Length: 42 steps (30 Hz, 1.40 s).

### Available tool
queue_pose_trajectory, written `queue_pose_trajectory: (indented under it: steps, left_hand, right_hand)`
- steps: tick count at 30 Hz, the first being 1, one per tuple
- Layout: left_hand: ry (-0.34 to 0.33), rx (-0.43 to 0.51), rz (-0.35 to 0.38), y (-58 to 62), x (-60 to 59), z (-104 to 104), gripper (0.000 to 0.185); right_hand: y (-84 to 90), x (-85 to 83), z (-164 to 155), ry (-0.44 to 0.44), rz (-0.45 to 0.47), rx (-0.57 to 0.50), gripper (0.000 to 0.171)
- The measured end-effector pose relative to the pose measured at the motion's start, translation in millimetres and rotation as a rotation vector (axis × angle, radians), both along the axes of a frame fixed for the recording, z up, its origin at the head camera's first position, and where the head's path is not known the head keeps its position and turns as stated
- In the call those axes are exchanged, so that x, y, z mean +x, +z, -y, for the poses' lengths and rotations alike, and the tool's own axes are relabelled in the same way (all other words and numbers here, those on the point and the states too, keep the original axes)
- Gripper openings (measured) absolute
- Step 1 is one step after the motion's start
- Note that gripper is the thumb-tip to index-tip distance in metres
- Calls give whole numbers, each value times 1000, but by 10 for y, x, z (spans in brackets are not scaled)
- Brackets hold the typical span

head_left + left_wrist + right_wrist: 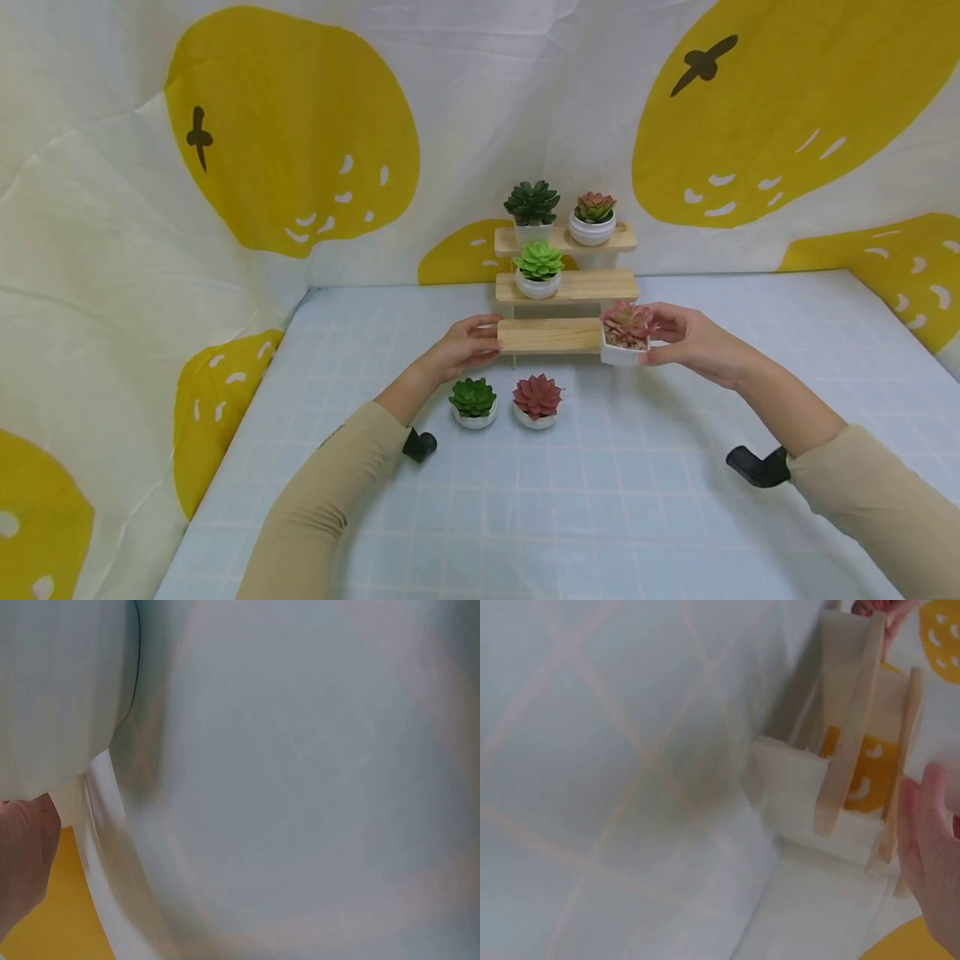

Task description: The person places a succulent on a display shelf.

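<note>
No readable writing shows on the square pot [619,348] or wooden stand [551,335].

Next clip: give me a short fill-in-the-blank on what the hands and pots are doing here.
The right hand holds a square white pot at the ____ shelf of the wooden stand.
The left hand touches that shelf's ____ end.
The top shelf carries ____ pots.
Two round pots sit on the ____ in front of the stand.

Missing: bottom; left; two; table

Staged tabletop demo set w/ lemon-print cloth backdrop [300,125], grid tablecloth [600,500], tiered wooden plant shelf [566,287].
</note>
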<state>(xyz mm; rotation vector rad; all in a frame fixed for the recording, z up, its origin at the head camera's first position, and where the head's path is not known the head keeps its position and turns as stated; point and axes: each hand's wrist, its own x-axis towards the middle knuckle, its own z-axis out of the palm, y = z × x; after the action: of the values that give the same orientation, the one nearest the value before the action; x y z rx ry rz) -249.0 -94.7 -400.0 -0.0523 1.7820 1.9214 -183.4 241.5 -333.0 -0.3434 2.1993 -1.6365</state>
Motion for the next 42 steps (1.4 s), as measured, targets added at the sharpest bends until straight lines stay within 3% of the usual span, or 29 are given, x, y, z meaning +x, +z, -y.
queue_pose_trajectory:
  steps: [14, 42]
  left_hand:
    - [-6, -11, -10, -13, -5, 8, 52]
    - [-2, 5, -1, -13, -8, 9, 52]
  right_hand:
    - [116, -111, 1, -12, 9, -44, 64]
    - [274, -373, 101, -60, -2, -44, 46]
